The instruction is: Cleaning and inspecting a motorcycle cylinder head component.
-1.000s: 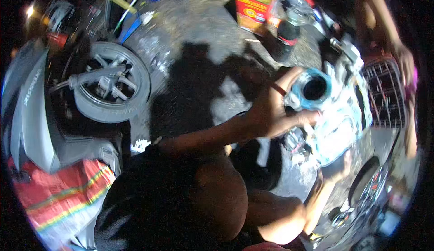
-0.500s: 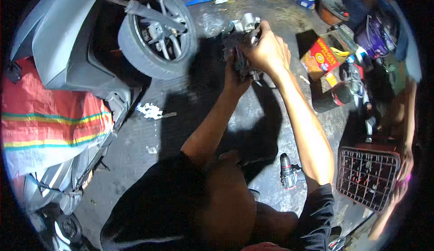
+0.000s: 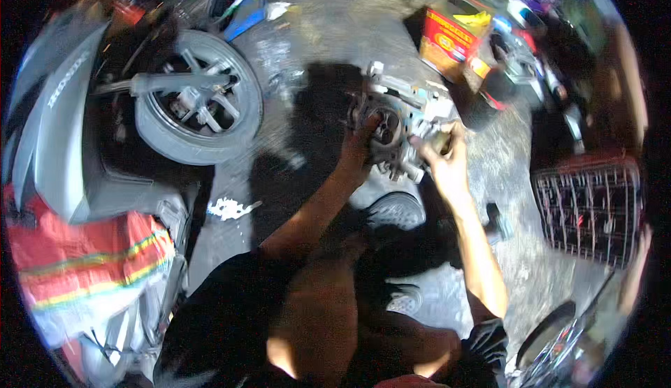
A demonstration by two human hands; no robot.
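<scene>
Both my hands hold up a greasy metal engine part (image 3: 400, 100), a casting with a round opening and bolt lugs, above the dark floor. My left hand (image 3: 359, 147) is closed around its left side, thumb near the round opening. My right hand (image 3: 449, 163) grips the part's lower right corner between thumb and fingers. Motion blur hides fine detail, and the underside is out of sight. Below the part is a grey clog (image 3: 397, 210) with holes in it.
A motorcycle wheel (image 3: 250, 112) with its fork stands left, beside grey bodywork (image 3: 66, 129) and a red striped sack (image 3: 91, 248). To the right are a red-and-yellow tin (image 3: 447, 44), a dark bottle (image 3: 484, 105) and a black wire-grid basket (image 3: 590, 213). A blurred dark tool (image 3: 498, 224) lies near my right forearm.
The view has shifted, so surrounding things appear elsewhere. The engine part has been turned and brought nearer, showing its round opening. My right hand has moved from its top to its lower right side.
</scene>
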